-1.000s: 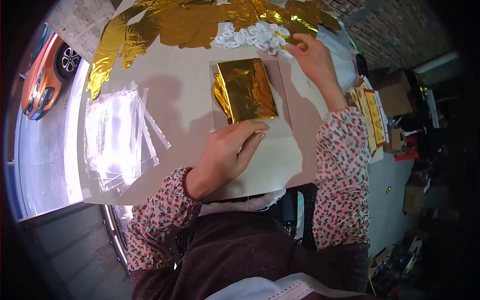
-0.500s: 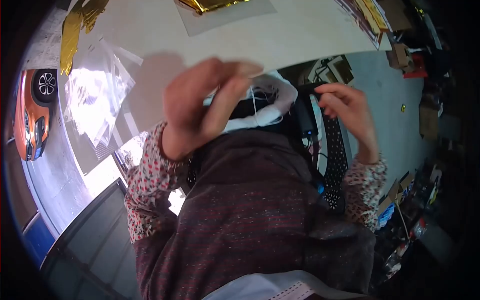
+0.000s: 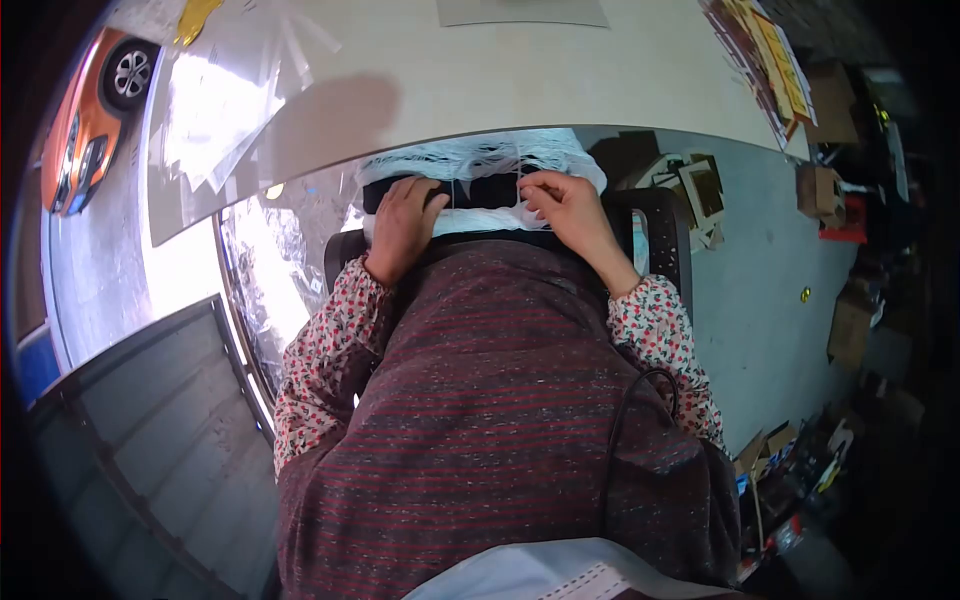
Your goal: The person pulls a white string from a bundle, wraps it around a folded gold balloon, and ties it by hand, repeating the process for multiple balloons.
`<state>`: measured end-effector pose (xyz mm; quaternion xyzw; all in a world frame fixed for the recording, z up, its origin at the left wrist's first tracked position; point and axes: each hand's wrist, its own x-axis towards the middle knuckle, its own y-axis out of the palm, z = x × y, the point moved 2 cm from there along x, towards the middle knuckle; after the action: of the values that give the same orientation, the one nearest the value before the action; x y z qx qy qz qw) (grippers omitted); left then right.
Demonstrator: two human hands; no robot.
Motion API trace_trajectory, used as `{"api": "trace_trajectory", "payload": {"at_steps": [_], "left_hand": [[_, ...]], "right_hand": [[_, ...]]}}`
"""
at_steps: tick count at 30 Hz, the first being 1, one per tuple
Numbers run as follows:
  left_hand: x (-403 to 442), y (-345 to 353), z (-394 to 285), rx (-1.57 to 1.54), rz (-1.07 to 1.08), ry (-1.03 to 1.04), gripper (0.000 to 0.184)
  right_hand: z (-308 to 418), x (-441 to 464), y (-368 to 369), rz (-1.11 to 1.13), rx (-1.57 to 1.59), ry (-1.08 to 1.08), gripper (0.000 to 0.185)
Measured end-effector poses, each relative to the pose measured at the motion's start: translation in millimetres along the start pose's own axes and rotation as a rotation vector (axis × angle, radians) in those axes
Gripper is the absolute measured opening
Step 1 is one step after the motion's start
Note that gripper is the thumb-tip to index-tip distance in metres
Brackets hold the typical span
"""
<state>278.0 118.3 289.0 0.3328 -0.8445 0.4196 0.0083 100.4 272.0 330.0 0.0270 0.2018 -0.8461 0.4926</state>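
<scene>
A bundle of white thread (image 3: 470,155) lies across my lap just under the table edge, with black cloth showing through its middle. My right hand (image 3: 572,212) has thumb and forefinger pinched on a thin white strand that runs up to the bundle. On the left side of the black cloth (image 3: 485,191) rests my left hand (image 3: 402,225), fingers lying forward and thumb apart; nothing shows in it. Another thin strand hangs near that thumb. The undersides of both hands are hidden.
The pale table (image 3: 480,85) stands close in front, bearing a grey sheet (image 3: 525,12), clear plastic (image 3: 215,120) and a stack of printed card pieces (image 3: 770,65). A dark chair arm (image 3: 668,250) is at my right. Cardboard boxes (image 3: 822,195) stand on the floor further right.
Both hands have come down and inward onto the bundle in my lap; before, they were raised and apart. The view has shifted, so more of the bundle shows.
</scene>
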Motion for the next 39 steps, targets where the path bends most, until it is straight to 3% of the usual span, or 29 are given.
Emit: {"api": "trace_trajectory", "payload": {"at_steps": [3,4,7,8,11,12,14,18,24,27,30,34,36,37,38,39], "left_hand": [[-15,7,32,0.048,0.068,0.003,0.019],[-18,8,35,0.003,0.093,0.033,0.017],[-20,10,28,-0.040,0.250,0.013,0.015],[-25,16,32,-0.030,0.252,0.063,0.021],[-28,3,11,-0.168,0.180,-0.038,0.039],[-29,0,9,-0.161,0.267,-0.055,0.054],[-38,7,12,-0.095,0.225,-0.016,0.052],[-36,7,2,-0.027,0.262,0.015,0.048],[-39,18,9,0.040,0.284,0.063,0.038],[-37,22,7,0.052,0.283,0.090,0.036],[-44,23,12,0.046,0.296,0.109,0.032],[-42,29,18,0.035,0.277,0.139,0.028],[-37,30,18,0.039,0.258,0.170,0.028],[-41,28,19,0.044,0.263,0.177,0.028],[-38,23,12,0.013,0.296,0.167,0.028],[-37,23,13,-0.019,0.313,0.181,0.028]], "right_hand": [[-3,12,41,0.115,0.029,0.007,0.022],[-3,22,53,0.151,-0.113,0.062,0.022],[-28,59,83,0.457,-0.098,0.494,0.020],[-51,62,92,0.487,0.286,0.540,0.015],[-50,64,87,0.409,1.121,0.577,0.012],[-29,50,69,0.301,1.227,0.658,0.014],[-8,24,27,0.474,1.374,0.672,0.022],[12,-38,-63,0.517,1.278,0.442,0.024],[12,-98,-219,-0.068,1.352,-0.048,0.024],[-15,-130,-290,-0.443,0.855,-0.046,0.023],[-56,-175,-373,-0.795,0.741,0.081,0.021],[-106,-297,-501,-1.254,0.592,0.059,0.018],[-141,-375,-554,-1.194,0.701,0.010,0.014],[-139,-393,-558,-1.294,0.732,-0.024,0.009],[-156,-421,-575,-1.225,0.730,-0.083,0.017],[-154,-427,-561,-1.297,0.667,-0.079,0.020]]}}
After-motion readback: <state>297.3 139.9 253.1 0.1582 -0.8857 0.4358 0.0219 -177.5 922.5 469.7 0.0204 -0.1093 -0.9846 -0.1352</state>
